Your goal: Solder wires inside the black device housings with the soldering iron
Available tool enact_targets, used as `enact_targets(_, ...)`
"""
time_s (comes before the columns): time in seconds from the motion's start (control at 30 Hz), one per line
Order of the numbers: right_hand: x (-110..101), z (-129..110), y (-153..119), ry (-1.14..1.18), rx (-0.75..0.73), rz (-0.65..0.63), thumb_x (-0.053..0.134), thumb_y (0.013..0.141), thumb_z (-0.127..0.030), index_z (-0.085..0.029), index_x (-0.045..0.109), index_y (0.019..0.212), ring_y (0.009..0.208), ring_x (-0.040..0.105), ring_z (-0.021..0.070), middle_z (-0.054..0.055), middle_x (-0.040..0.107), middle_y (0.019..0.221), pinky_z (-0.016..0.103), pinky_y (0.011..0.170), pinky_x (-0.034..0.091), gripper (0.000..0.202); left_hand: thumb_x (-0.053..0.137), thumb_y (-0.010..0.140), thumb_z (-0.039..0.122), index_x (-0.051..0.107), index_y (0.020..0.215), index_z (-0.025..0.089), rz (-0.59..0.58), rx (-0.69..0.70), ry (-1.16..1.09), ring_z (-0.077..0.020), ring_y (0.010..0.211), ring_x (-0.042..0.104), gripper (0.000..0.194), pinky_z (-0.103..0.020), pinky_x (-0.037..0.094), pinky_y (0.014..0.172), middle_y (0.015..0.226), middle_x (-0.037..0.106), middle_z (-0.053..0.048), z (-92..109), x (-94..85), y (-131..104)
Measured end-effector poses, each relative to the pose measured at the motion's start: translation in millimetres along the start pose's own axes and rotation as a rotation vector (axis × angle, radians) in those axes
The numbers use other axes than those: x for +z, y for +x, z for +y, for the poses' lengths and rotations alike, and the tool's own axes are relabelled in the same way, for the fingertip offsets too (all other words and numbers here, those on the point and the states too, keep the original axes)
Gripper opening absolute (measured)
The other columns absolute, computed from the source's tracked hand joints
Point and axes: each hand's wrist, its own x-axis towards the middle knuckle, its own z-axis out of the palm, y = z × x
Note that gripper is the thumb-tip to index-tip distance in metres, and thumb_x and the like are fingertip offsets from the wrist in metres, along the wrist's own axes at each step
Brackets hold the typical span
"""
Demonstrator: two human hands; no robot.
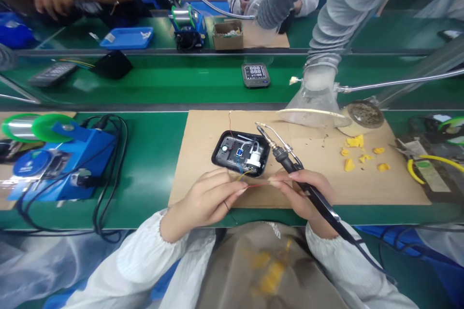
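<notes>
A brown apron is seen nearest, with the edge of the green table just beyond it. Over that edge, a thin red wire is stretched between the 2 hands, its long axis running left to right. Its left part is pinched by the fingertips of the left hand, its right part by those of the right hand, in which a soldering iron is also held, tip pointed forward and leftward. Just beyond the wire, an open black case is placed on a cardboard sheet, its longer side laid roughly parallel to the wire. The case is more nearly faced by the left hand; its right side is neared by the iron's shaft. Whether the wire is joined to the case cannot be told.
</notes>
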Motion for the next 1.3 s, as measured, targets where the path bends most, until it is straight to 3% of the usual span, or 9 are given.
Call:
enact_targets(0.13, -7.7, 9.9, 2.7, -0.102, -0.012, -0.05, 0.077, 0.082, -0.006, -0.028, 0.058, 0.116, 0.085, 0.078, 0.0179, 0.0, 0.079, 0.098, 0.029, 0.081, 0.064, 0.045, 0.058, 0.095, 0.008, 0.064, 0.11, 0.013, -0.009, -0.085, -0.027, -0.0127, 0.066, 0.051, 0.017, -0.024, 0.041, 0.06, 0.074, 0.06, -0.002, 0.1, -0.1, -0.8)
enact_targets(0.27, -7.3, 33.4, 5.8, -0.216, -0.063, -0.24, 0.073, 0.089, -0.015, -0.026, 0.056, 0.124, 0.103, 0.075, 0.0202, 0.006, 0.075, 0.118, 0.032, 0.088, 0.062, 0.041, 0.055, 0.1, 0.017, 0.068, 0.099, 0.017, -0.018, -0.375, -0.114, -0.0119, 0.07, 0.056, 0.013, -0.023, 0.042, 0.064, 0.077, 0.063, -0.001, -0.1, 1.4, -3.3)
enact_targets(0.43, -2.6, 59.2, 9.5, -0.309, -0.099, -0.398, 0.075, 0.09, -0.029, -0.026, 0.056, 0.123, 0.124, 0.064, 0.0277, 0.01, 0.071, 0.127, 0.048, 0.104, 0.053, 0.039, 0.058, 0.098, 0.045, 0.067, 0.088, 0.017, 0.162, -0.903, -0.385, -0.0096, 0.058, 0.047, 0.031, -0.022, 0.037, 0.055, 0.069, 0.059, 0.001, -6.4, 3.8, -11.4)
enact_targets(0.53, -2.8, 65.4, 10.9, -0.337, -0.136, -0.427, 0.079, 0.086, -0.038, -0.026, 0.057, 0.122, 0.125, 0.062, 0.0298, 0.009, 0.072, 0.122, 0.051, 0.104, 0.052, 0.043, 0.065, 0.091, 0.053, 0.062, 0.085, 0.017, 0.323, -1.049, -0.702, -0.0088, 0.055, 0.044, 0.037, -0.021, 0.034, 0.053, 0.064, 0.056, 0.003, -11.8, 5.3, -13.7)
enact_targets(0.67, 1.6, 65.1, 5.7, -0.376, -0.144, -0.364, 0.08, 0.084, -0.041, -0.025, 0.061, 0.12, 0.114, 0.065, 0.0293, 0.01, 0.072, 0.114, 0.045, 0.093, 0.058, 0.044, 0.075, 0.082, 0.055, 0.057, 0.088, 0.019, 0.369, -1.079, -1.047, -0.0061, 0.045, 0.028, 0.041, -0.02, 0.025, 0.048, 0.048, 0.034, 0.011, -15.0, 5.5, -7.1)
enact_targets(0.77, 12.9, 52.5, -4.3, -0.445, -0.125, -0.253, 0.078, 0.087, -0.036, -0.024, 0.062, 0.115, 0.087, 0.068, 0.0249, 0.007, 0.074, 0.094, 0.039, 0.076, 0.06, 0.035, 0.08, 0.076, 0.057, 0.057, 0.089, 0.018, 0.327, -1.117, -1.039, -0.0045, 0.046, 0.019, 0.047, -0.019, 0.018, 0.045, 0.054, 0.029, 0.012, -16.8, 2.5, 0.2)
enact_targets(1.0, 17.1, 11.6, -23.3, -0.265, -0.038, -0.091, 0.072, 0.09, -0.015, -0.025, 0.057, 0.121, 0.084, 0.076, 0.0168, 0.005, 0.077, 0.107, 0.028, 0.079, 0.063, 0.036, 0.057, 0.095, 0.051, 0.064, 0.109, 0.018, 0.153, -0.999, -0.625, -0.0097, 0.055, 0.04, 0.037, -0.023, 0.031, 0.052, 0.068, 0.049, 0.003, -16.9, -1.7, 4.4)
enact_targets(1.13, -1.1, 25.4, -14.3, -0.348, -0.102, -0.068, 0.071, 0.091, -0.016, -0.023, 0.056, 0.123, 0.098, 0.076, 0.0201, 0.008, 0.077, 0.114, 0.03, 0.086, 0.064, 0.037, 0.047, 0.101, 0.029, 0.066, 0.097, 0.018, 0.074, -0.712, -0.144, -0.0159, 0.08, 0.058, 0.022, -0.029, 0.045, 0.073, 0.087, 0.062, -0.004, -2.9, 14.4, 2.8)
enact_targets(1.3, 3.7, 40.7, -25.5, -0.369, 0.095, -0.162, 0.066, 0.094, -0.026, -0.023, 0.056, 0.127, 0.108, 0.074, 0.0245, 0.011, 0.073, 0.122, 0.038, 0.092, 0.064, 0.034, 0.044, 0.102, 0.019, 0.063, 0.096, 0.016, 0.082, -0.482, 0.132, -0.019, 0.082, 0.06, 0.02, -0.031, 0.048, 0.075, 0.088, 0.064, -0.007, 0.7, 44.7, -1.8)
